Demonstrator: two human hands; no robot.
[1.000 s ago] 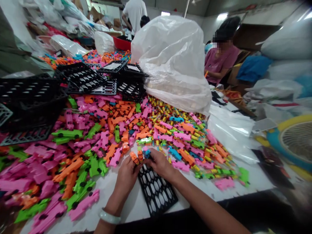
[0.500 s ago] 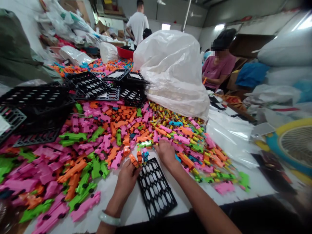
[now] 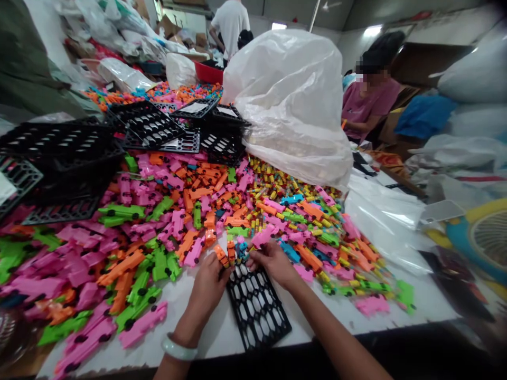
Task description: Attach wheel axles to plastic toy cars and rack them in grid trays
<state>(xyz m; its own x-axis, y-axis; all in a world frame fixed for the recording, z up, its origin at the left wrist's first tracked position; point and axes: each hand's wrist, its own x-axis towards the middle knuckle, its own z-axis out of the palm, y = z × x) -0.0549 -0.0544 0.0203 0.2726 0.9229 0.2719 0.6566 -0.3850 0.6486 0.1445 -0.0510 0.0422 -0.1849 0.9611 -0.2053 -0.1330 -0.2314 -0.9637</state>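
Observation:
A black plastic grid tray [image 3: 259,306] lies on the white table in front of me, its far end between my hands. Small orange toy cars [image 3: 222,256] and a blue one [image 3: 241,249] stand upright along that far edge. My left hand [image 3: 209,279], with a pale bangle at the wrist, is closed at the tray's far left corner, its fingertips on an orange car. At the far right corner my right hand [image 3: 275,264] is closed, pinching a pink toy car [image 3: 264,236] whose body sticks out beyond the fingers.
Loose toy cars [image 3: 127,266] in pink, green and orange spread widely on the left. Small yellow pieces [image 3: 273,177] lie beyond. Stacked black trays [image 3: 59,148] stand back left. A large clear plastic bag [image 3: 289,100] bulges behind the pile. A fan [image 3: 487,232] and a seated person [image 3: 368,100] are right.
My right hand has drawn back from the pile to the tray's far end, now with a pink toy car. My left hand stays at the tray corner. The view has shifted slightly.

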